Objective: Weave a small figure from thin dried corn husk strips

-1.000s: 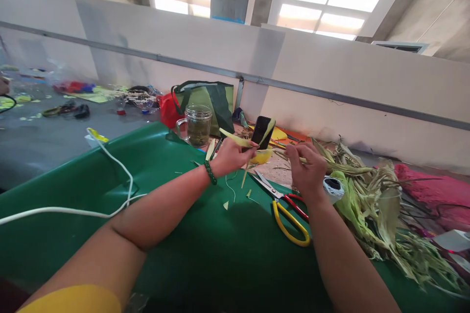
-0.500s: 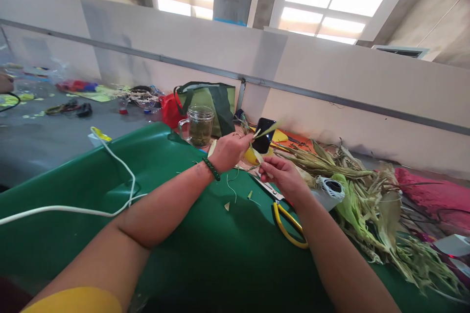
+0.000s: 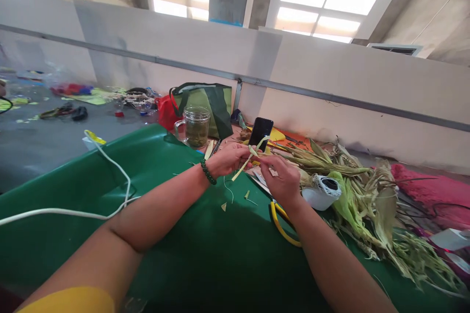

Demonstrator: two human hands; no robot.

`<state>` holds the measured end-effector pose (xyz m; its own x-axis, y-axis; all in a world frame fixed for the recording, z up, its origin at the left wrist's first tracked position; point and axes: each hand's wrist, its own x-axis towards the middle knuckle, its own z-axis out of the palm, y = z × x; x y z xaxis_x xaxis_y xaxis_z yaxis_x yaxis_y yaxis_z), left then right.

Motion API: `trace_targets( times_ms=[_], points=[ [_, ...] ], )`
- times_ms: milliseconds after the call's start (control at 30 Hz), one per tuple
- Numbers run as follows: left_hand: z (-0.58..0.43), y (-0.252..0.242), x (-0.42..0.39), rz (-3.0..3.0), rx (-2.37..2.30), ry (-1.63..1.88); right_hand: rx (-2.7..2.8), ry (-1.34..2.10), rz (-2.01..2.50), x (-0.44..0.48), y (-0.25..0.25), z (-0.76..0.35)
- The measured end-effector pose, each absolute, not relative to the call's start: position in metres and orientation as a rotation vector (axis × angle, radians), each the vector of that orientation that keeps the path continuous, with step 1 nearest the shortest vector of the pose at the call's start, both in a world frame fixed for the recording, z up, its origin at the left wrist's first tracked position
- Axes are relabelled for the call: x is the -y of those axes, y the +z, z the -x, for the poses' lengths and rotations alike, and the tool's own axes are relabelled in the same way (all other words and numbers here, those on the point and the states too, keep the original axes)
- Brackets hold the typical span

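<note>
Pale green strips of corn husk [image 3: 241, 168] cross one another between my two hands, above the green mat [image 3: 220, 254]. My left hand [image 3: 229, 159], with a dark beaded bracelet at the wrist, pinches the strips from the left. From the right, my right hand [image 3: 281, 176] holds them with thumb and forefinger closed. Below my right hand lie yellow-handled scissors [image 3: 281, 227], partly covered by that hand and forearm. Small husk scraps [image 3: 223, 207] and a bit of thin white thread [image 3: 229, 190] rest on the mat near my hands.
A heap of dried husks [image 3: 378, 205] lies at the right beside a white spool of thread [image 3: 323, 192]. Behind my hands stand a phone [image 3: 260, 129], a glass mug [image 3: 197, 129] and a green bag [image 3: 220, 102]. A white cable [image 3: 62, 210] crosses the mat's left side.
My hands have come closer together. The husk strips now cross at my fingertips, with one end pointing down to the left. The view has shifted slightly.
</note>
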<state>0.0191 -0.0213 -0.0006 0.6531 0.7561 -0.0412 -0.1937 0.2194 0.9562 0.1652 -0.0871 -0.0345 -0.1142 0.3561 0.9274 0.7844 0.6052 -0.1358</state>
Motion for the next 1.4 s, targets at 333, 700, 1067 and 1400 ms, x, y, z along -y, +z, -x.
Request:
trace_targets(
  times_ms=[333, 700, 1067, 1400],
  points=[
    [-0.014, 0.004, 0.024, -1.366, -0.54, 0.664, 1.802, -0.712, 0.968, 0.086, -0.034, -0.172],
    [-0.017, -0.003, 0.029, -1.621, -0.471, 0.821, 1.848, -0.722, 0.989, 0.086, -0.034, -0.175],
    [-0.018, -0.004, 0.029, -1.523, -0.51, 0.91, 1.827, -0.689, 1.018, 0.085, -0.035, -0.177],
    [-0.021, -0.012, 0.021, -1.336, -0.505, 0.954, 1.958, -0.949, 0.932, 0.091, -0.03, -0.16]
  ],
)
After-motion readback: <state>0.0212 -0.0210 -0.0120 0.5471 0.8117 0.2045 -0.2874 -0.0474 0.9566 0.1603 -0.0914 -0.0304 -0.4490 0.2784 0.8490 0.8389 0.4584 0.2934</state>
